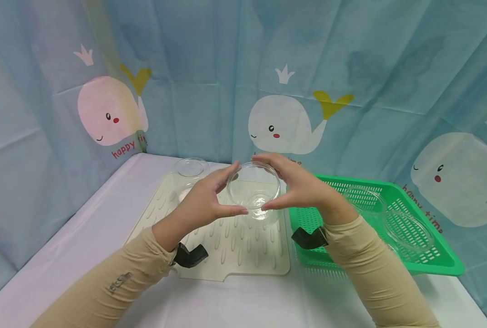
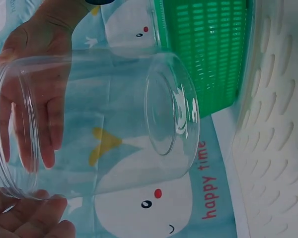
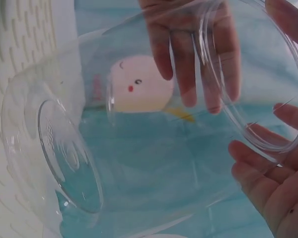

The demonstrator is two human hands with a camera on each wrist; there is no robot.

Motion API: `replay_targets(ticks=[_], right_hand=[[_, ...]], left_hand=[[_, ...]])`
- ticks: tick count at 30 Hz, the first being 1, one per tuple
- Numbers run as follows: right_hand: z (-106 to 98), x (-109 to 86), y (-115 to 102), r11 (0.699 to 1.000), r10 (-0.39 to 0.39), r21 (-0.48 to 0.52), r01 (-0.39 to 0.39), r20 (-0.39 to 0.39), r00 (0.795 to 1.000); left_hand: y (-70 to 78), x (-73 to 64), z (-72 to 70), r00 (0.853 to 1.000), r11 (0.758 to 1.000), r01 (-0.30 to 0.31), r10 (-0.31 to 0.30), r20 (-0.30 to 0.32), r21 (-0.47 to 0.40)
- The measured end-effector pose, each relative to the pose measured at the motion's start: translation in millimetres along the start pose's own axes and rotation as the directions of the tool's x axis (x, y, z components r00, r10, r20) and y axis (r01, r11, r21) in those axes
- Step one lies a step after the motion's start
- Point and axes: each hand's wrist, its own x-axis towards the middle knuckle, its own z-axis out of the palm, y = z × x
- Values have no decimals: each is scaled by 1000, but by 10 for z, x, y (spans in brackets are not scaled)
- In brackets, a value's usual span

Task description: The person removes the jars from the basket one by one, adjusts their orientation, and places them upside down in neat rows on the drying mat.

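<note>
A clear round jar [image 1: 264, 216], its mouth ringed by ridges, is held between both hands over the cream drying mat [image 1: 210, 255]. My left hand [image 1: 202, 198] grips the rim from the left, its thumb low on the ring. From the opposite side my right hand [image 1: 302, 187] holds the same rim, thumb below and fingers above. Both wrist views show the jar's see-through wall [image 2: 114, 119], with the base [image 3: 69, 153] turned toward the mat.
Right of the mat stands a green slotted basket [image 1: 442, 266] containing clear round pieces [image 1: 409, 232]. Another clear round piece [image 1: 191, 167] is at the mat's far left corner. Behind the white table [image 1: 243, 300] hangs a blue whale-print curtain [image 1: 194, 109].
</note>
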Motion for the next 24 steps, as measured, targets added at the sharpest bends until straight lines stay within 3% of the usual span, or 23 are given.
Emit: replay_targets(ticks=[10, 17, 24], right_hand=[[81, 12, 17, 1000, 22, -20, -22, 18, 1000], [83, 34, 22, 996, -2, 90, 0, 22, 1000], [66, -5, 57, 986, 27, 166, -25, -8, 1000]], left_hand=[[-42, 6, 56, 1000, 999, 23, -23, -12, -27], [-24, 4, 63, 999, 994, 18, -21, -26, -107], [5, 9, 37, 998, 981, 14, -25, -56, -195]])
